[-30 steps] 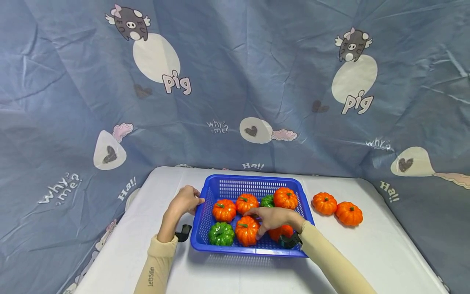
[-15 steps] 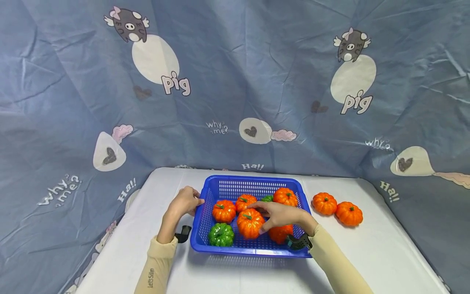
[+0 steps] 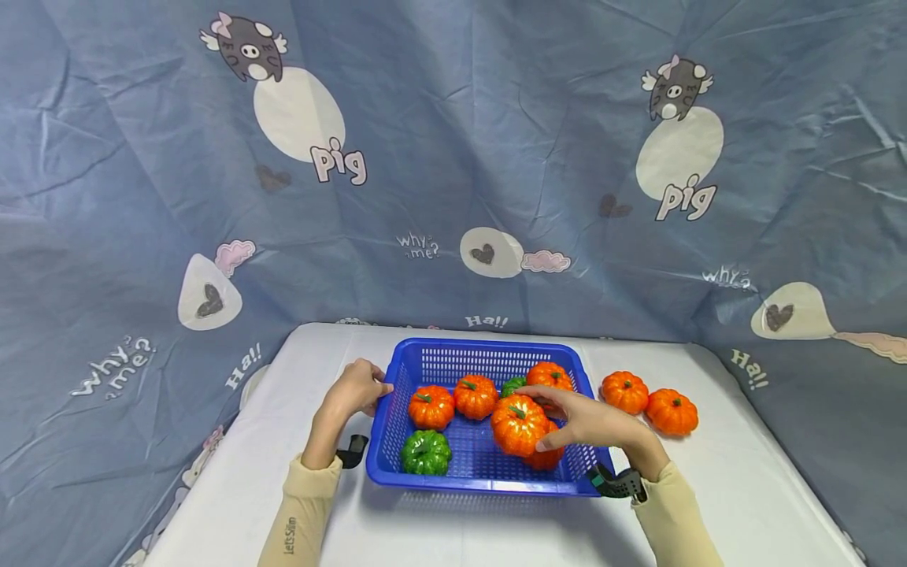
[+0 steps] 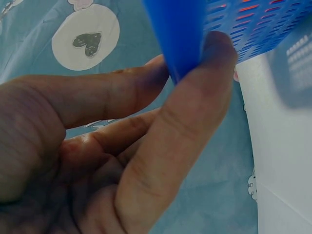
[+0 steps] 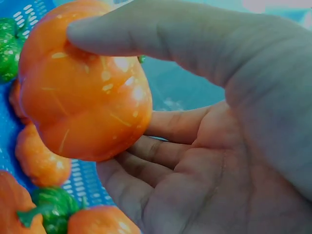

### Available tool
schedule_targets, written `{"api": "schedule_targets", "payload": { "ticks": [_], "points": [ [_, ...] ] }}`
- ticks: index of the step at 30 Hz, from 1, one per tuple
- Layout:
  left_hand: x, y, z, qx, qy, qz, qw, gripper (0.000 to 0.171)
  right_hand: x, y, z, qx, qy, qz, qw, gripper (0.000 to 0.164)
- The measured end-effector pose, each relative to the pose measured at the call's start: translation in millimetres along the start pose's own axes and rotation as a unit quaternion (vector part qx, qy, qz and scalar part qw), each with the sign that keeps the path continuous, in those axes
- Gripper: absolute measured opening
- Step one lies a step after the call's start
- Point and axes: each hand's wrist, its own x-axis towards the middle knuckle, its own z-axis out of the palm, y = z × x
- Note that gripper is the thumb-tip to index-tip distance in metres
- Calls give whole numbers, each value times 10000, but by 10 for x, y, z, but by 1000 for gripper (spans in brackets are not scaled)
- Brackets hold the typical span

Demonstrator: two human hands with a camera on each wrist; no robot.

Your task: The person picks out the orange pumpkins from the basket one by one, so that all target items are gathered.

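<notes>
My right hand [image 3: 591,419] grips an orange toy pumpkin [image 3: 519,425] with a green stem, thumb on one side and fingers on the other. In the right wrist view this orange pumpkin [image 5: 87,92] is held up over the basket. My left hand [image 3: 354,387] pinches the left rim of the blue plastic basket [image 3: 489,487] between thumb and fingers, as the left wrist view shows at the blue rim [image 4: 183,39]. Inside the basket lie a green pumpkin [image 3: 425,453], two orange pumpkins at left and middle, more orange at the right, and a partly hidden green pumpkin [image 3: 513,385].
Two orange pumpkins [image 3: 625,392] sit side by side on the white table [image 3: 453,531], right of the basket. A blue printed cloth [image 3: 453,157] hangs behind the table and along its sides.
My right hand has lifted the orange pumpkin from the basket's front middle and carried it to the right, over another orange pumpkin. The left hand stays on the rim.
</notes>
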Motion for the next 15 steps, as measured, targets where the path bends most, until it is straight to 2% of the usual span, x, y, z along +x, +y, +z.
{"api": "schedule_targets", "payload": {
  "ticks": [7, 15],
  "points": [
    [-16, 16, -2, 1, -5, -6, 10000, 31, -232, 76, -71, -6, 300, -35, 9995, 76],
    [-23, 15, -9, -11, -19, -18, 10000, 32, -382, 160, -192, -53, 356, -71, 9993, 75]
  ]
}}
